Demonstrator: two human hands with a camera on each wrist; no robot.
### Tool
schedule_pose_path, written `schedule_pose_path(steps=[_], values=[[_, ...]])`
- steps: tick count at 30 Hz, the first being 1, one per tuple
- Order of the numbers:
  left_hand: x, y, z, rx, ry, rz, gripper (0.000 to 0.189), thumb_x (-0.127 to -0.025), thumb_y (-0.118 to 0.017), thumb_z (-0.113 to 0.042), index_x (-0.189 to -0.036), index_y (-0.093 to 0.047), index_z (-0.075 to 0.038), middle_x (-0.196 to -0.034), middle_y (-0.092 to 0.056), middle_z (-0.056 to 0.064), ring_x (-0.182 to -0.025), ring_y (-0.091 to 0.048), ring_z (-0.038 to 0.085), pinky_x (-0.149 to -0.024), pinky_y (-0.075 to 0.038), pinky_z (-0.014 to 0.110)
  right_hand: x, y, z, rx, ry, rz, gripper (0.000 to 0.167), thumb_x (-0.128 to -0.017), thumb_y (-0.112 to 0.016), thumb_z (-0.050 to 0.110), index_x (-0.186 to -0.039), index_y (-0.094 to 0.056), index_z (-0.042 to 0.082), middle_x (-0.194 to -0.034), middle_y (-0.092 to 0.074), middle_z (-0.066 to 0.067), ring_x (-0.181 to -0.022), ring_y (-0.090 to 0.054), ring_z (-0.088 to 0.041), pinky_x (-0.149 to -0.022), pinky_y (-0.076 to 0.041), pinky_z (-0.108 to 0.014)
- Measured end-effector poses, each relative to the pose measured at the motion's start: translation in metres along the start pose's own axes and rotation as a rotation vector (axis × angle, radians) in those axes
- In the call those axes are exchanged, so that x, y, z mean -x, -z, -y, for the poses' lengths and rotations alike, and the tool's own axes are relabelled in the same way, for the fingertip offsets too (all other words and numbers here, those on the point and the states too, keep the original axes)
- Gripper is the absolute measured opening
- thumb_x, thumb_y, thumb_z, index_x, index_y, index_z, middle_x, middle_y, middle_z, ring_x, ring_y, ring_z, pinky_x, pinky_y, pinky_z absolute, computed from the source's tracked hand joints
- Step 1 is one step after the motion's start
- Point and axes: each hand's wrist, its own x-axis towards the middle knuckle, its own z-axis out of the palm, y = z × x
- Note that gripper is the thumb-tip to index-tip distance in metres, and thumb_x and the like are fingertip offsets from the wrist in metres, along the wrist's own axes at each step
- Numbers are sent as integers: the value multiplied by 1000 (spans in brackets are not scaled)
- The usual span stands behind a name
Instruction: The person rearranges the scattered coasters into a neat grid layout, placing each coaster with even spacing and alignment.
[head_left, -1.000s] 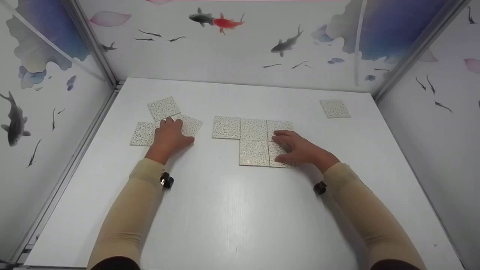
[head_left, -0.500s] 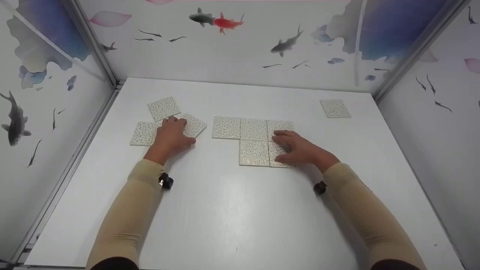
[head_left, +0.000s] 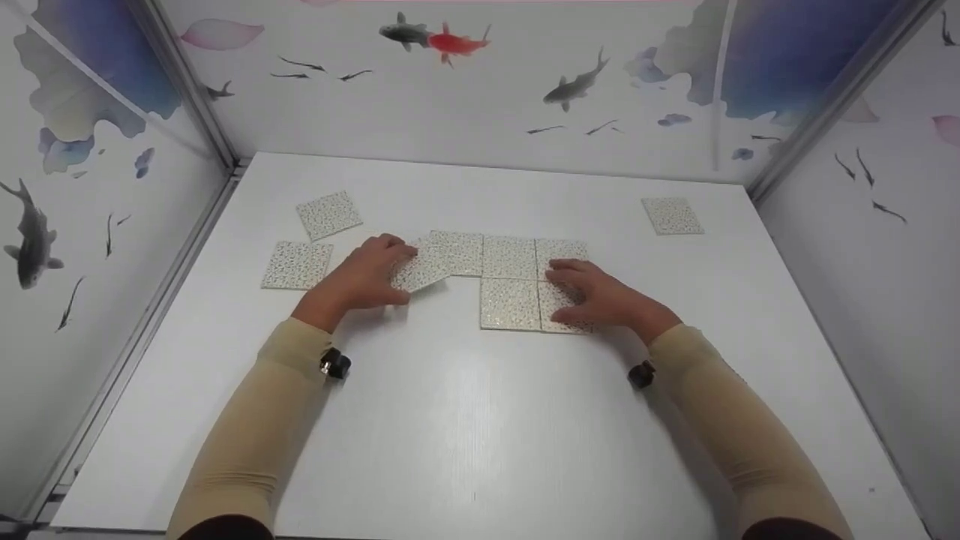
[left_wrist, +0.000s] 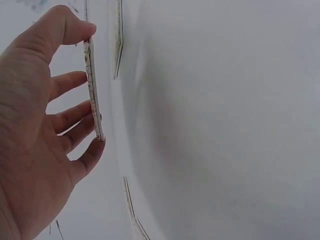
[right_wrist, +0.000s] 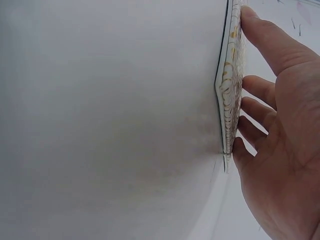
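Note:
My left hand (head_left: 361,276) pinches a square speckled tile (head_left: 422,266) by its edges, thumb on the near side and fingers on the far side. In the left wrist view the held tile (left_wrist: 91,82) is seen edge-on, raised off the table. It overlaps the left end of a group of several matching tiles (head_left: 510,304) lying edge to edge on the table. My right hand (head_left: 604,298) rests with spread fingertips on the two rightmost tiles of that group, partly covering them. The right wrist view shows the fingertips touching the speckled top of a tile (right_wrist: 230,95).
Two loose tiles lie at the left, one farther back (head_left: 328,214) and one (head_left: 295,265) beside my left wrist. Another tile (head_left: 672,216) lies at the back right. The white table (head_left: 465,435) is bounded by printed panels (head_left: 480,97) at the back and sides.
My left hand has taken the tile up from the left cluster and moved it right, to the group's left end. My right hand has stayed in place.

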Motion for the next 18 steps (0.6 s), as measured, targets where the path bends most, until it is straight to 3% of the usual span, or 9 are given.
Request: schedule_pose_path(steps=[8,18], values=[[-2,1,-25,15,-19,89,86,-88,-89,-20,-165,-52,-15,-170,-42,15,-158,-38,38,-129,-38,55,0,0,-1,-23,-3,-4,92,-96,-87,53,-171,-45,20,-181,-28,-2,-169,-18,-33,-133,-24,-61],[0,4,-46,26,-77,121,86,-87,-86,-12,-166,-51,-14,-175,-35,16,-163,-31,38,-130,-36,54,0,-1,-1,-36,1,-4,92,-95,-87,53,-171,-46,20,-181,-28,-1,-169,-18,-32,-133,-25,-60]])
